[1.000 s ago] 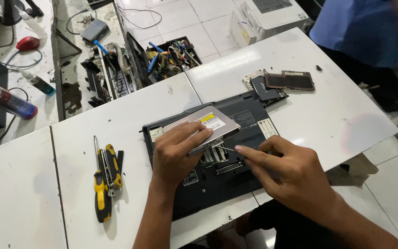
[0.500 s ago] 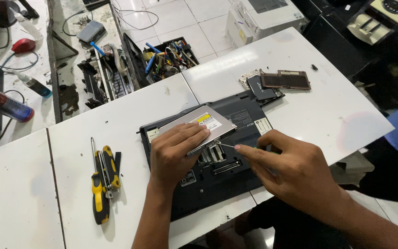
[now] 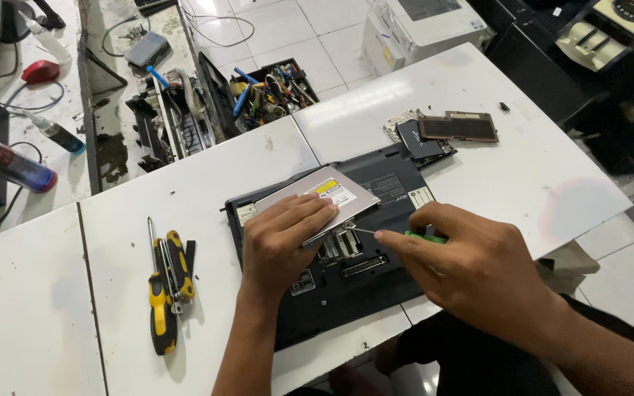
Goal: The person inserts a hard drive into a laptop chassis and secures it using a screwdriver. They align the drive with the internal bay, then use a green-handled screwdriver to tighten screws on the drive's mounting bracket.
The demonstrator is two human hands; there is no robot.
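Left hand pressed flat on disc drive atop upturned laptop, table centre; right hand pinches screwdriver, tip at drive's 5 o'clock corner—likely unscrewing; next needs steady tip seating.

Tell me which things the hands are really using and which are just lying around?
In use:
left hand pressing on the silver drive
right hand holding the green screwdriver
black laptop, lying upside down under both

Lying about:
yellow-and-black tools
brown cover plates
box of tools on the floor
blue bottle
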